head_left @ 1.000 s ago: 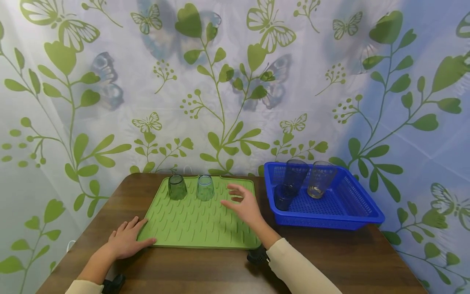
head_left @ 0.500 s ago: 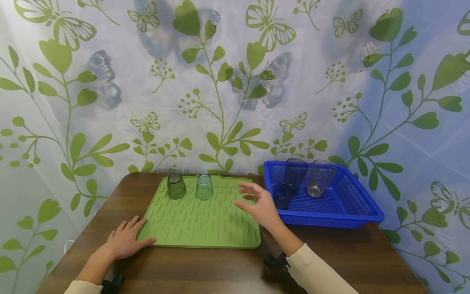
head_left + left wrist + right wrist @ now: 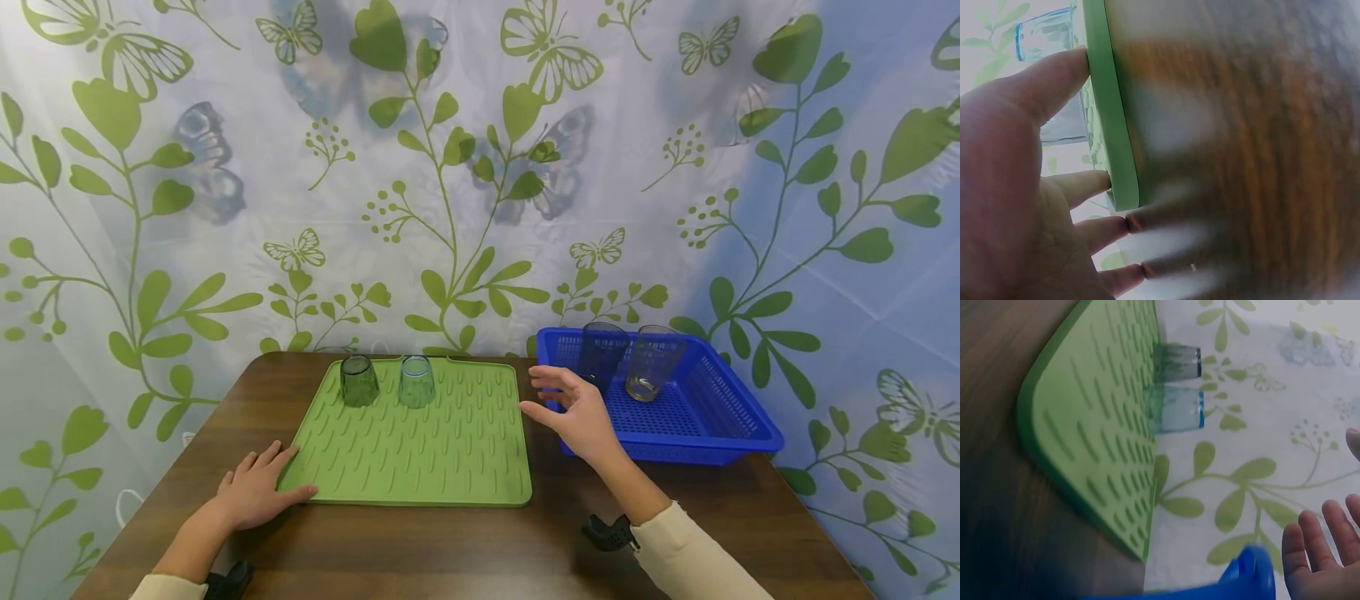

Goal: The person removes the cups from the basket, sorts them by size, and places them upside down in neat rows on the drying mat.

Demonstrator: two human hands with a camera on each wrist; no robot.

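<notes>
My left hand point(image 3: 255, 492) rests with spread fingers at the near left corner of a green drying mat point(image 3: 420, 467); in the left wrist view its thumb and fingertips touch the mat's edge. Toward the mat's back left, a dark grey glass point(image 3: 359, 383) and a light blue glass point(image 3: 416, 383) stand side by side, rims up. My right hand point(image 3: 573, 417), fingers loosely bent and holding nothing, hovers at the left side of a blue plastic basket point(image 3: 686, 450). Inside lean a tall dark glass point(image 3: 602, 346) and a clear glass point(image 3: 652, 367). The hand hides part of the basket.
A brown wooden table point(image 3: 405, 550) carries the mat and the basket. Behind it hangs a curtain point(image 3: 465, 208) printed with leaves and butterflies. The basket's raised rim point(image 3: 1254, 575) shows below the right fingers in the right wrist view.
My right hand has moved right, from over the mat to the basket's left side, and now covers the small dark glass seen there earlier. My left hand stays on the mat corner.
</notes>
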